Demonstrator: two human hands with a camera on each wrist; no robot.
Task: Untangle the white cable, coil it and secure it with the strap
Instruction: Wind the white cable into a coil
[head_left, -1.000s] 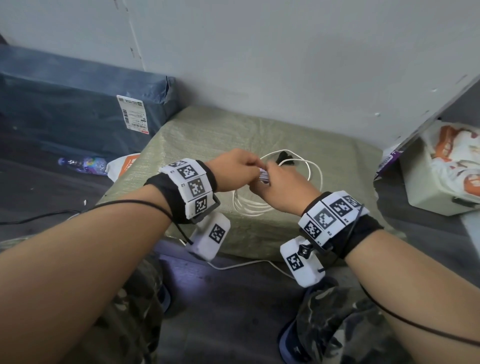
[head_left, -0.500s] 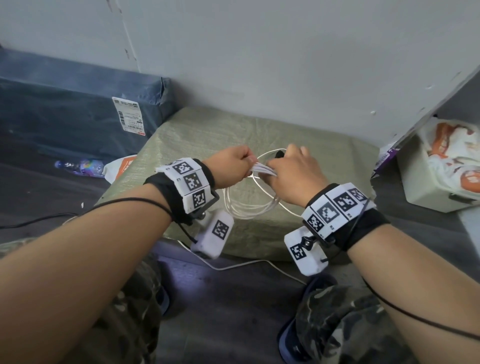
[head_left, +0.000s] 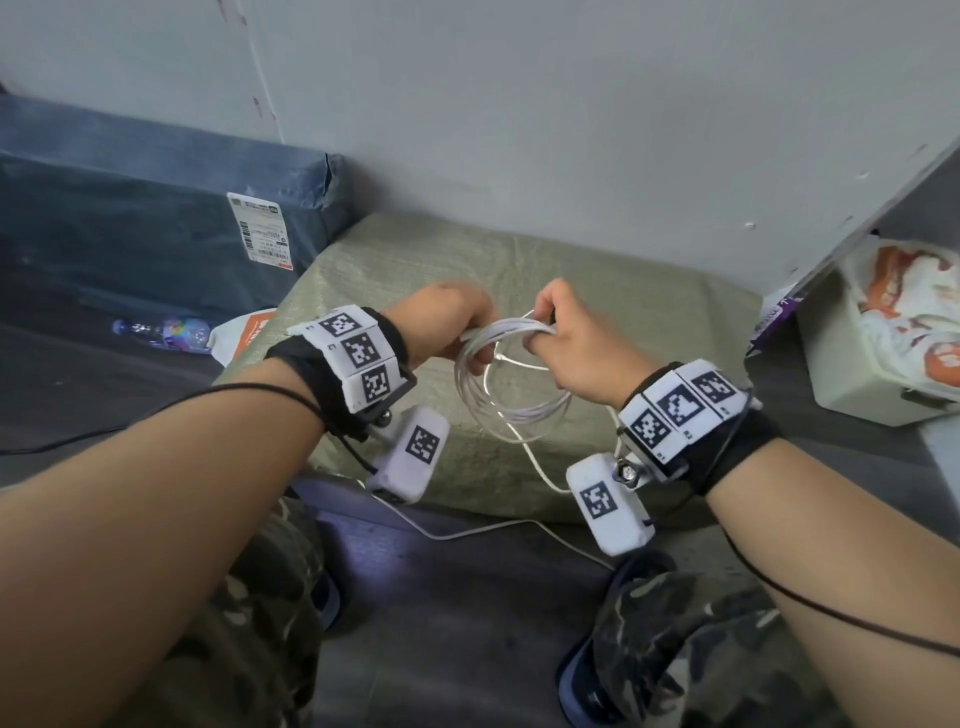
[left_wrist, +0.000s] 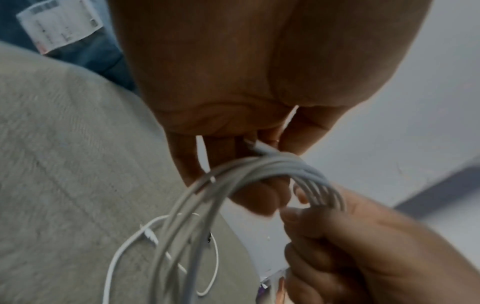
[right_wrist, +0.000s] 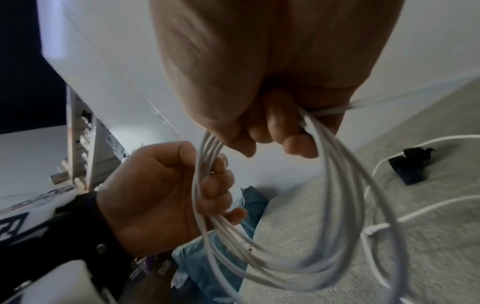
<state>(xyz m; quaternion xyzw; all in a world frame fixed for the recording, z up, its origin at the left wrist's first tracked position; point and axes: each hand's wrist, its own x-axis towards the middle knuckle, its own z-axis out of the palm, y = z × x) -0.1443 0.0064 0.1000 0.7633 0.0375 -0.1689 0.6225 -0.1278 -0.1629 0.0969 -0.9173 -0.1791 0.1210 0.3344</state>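
Grey wall (head_left: 571, 104) fills the background, and below it a parcel wrapped in olive woven sacking (head_left: 597, 270) serves as my work surface. Both my hands are raised just above it with the white cable (head_left: 511, 410) strung between them. My left hand (head_left: 447, 325) has its fingers curled round one side of the gathered loops, and my right hand (head_left: 576, 345) has its fingers clenched round the other side, so the bundle bridges the small gap between the two fists. From the right wrist view the loops (right_wrist: 298, 267) hang down in a rough ring under my right fist, several strands together. A loose tail of the same cable drops off the front edge of the sacking parcel and trails along the dark floor (head_left: 467, 623) by my feet. More slack lies on the sacking, and the black strap (right_wrist: 413, 164) lies flat there too, well apart from both hands, with a strand passing beside it. Off to the left I see a blue-wrapped parcel (head_left: 130, 218) with a shipping label (head_left: 262, 236), and a plastic bottle (head_left: 161, 332) lying on the floor in front of it
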